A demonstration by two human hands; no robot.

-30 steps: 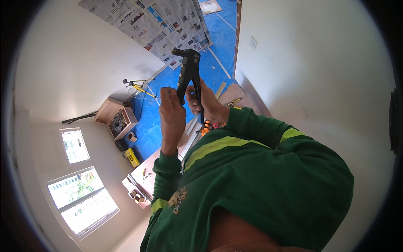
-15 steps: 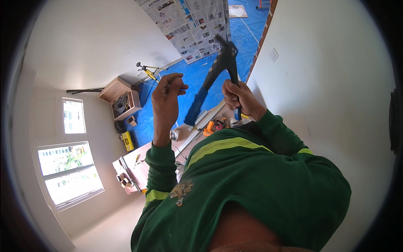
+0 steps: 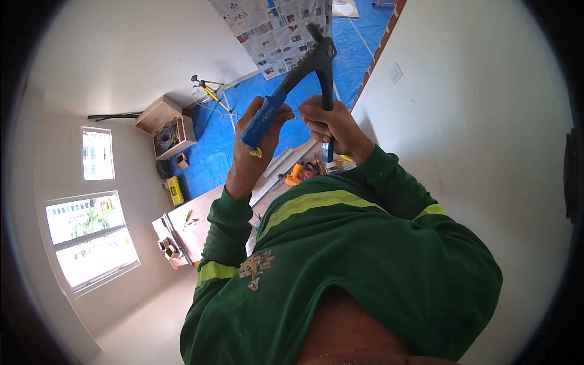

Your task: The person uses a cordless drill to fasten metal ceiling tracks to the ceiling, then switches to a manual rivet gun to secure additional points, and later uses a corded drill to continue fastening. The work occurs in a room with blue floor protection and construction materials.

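Observation:
A hand riveter [image 3: 304, 68] with a black head, blue grips and a small yellow catch is held up in front of me, its nose pointing away. My right hand [image 3: 340, 129] is closed round one of its handles, fingers wrapped. Behind the other, blue-gripped handle is my left hand [image 3: 246, 167], partly covered by it. The left fingertips and thumb are pinched together close to my right hand; whatever is between them is too small or hidden to make out. I cannot tell whether that handle touches the left hand.
Below, a workbench [image 3: 204, 210] carries an orange drill [image 3: 294, 174], metal profiles [image 3: 277, 170] and small tools. Blue sheeting [image 3: 213, 137] covers the floor, with a yellow tripod [image 3: 213, 92], an open wooden box [image 3: 177, 146] and a yellow case [image 3: 175, 190]. A white wall [image 3: 474, 121] stands to the right.
The riveter's free handle has swung left and up, now overlapping my left hand. Both hands have come nearer each other; my right hand keeps its grip on the handle.

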